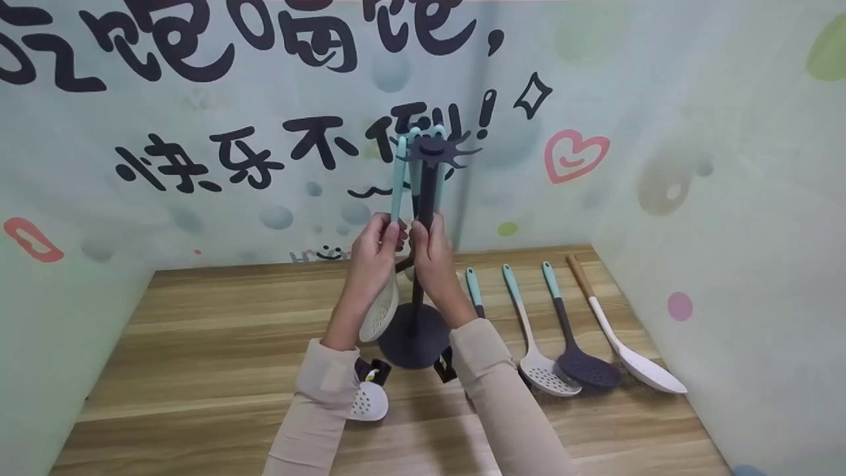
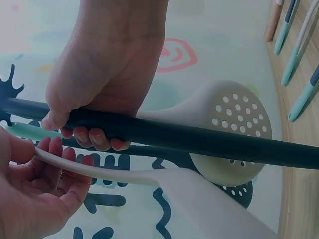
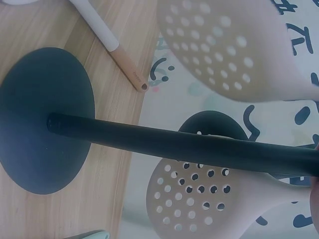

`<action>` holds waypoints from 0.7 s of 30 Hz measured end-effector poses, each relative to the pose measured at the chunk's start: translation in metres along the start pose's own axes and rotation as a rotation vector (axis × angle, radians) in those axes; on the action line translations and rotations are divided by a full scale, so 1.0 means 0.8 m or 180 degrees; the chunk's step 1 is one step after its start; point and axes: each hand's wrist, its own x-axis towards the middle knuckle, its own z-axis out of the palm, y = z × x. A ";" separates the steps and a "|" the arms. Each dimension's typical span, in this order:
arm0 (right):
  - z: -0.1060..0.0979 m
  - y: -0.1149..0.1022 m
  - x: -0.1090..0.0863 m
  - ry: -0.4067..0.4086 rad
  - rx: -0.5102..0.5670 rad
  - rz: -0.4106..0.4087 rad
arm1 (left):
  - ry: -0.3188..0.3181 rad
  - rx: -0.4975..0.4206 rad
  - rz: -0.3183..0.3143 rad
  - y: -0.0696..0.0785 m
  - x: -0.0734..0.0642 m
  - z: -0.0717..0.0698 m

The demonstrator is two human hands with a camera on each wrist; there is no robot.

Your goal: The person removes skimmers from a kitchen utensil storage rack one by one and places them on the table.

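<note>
My left hand (image 1: 377,254) pinches a cream skimmer (image 1: 381,311) with a teal handle; the skimmer hangs head-down, left of a dark utensil stand (image 1: 415,337). Just under the spiky top of the stand, my right hand (image 1: 433,261) grips its upright pole (image 3: 184,147). In the left wrist view, the fingers of my left hand (image 2: 45,184) hold the skimmer's thin shaft, while my right hand (image 2: 107,74) wraps the pole. Another cream skimmer (image 3: 194,204) and a dark slotted utensil (image 3: 212,122) hang behind the pole, their upper ends partly hidden.
On the wooden table (image 1: 231,330), at right, lie a cream skimmer (image 1: 545,373), a dark skimmer (image 1: 588,367), a wooden-handled white spoon (image 1: 651,370) and a teal-handled utensil (image 1: 473,287) partly under my right sleeve. A white slotted utensil (image 1: 369,402) lies partly beneath my left sleeve.
</note>
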 end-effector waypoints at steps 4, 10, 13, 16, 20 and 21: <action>0.001 0.001 -0.001 0.0044 -0.0063 -0.0139 | 0.0013 -0.0020 0.0034 0.001 -0.002 0.000; -0.001 -0.008 -0.004 0.0048 -0.0008 -0.0267 | 0.0155 -0.0138 0.0024 0.003 -0.002 -0.003; -0.003 -0.028 -0.007 0.0021 0.0040 -0.0192 | 0.0201 -0.0129 -0.0002 0.004 -0.002 -0.004; -0.005 -0.043 -0.010 -0.0011 0.0060 -0.0139 | 0.0211 -0.0132 -0.0085 0.006 -0.002 -0.006; -0.006 -0.045 -0.011 -0.0030 0.0046 -0.0125 | 0.0192 -0.0290 -0.0196 0.012 0.000 -0.012; -0.006 -0.045 -0.010 -0.0031 0.0043 -0.0126 | 0.0196 -0.0323 -0.0207 0.013 0.000 -0.015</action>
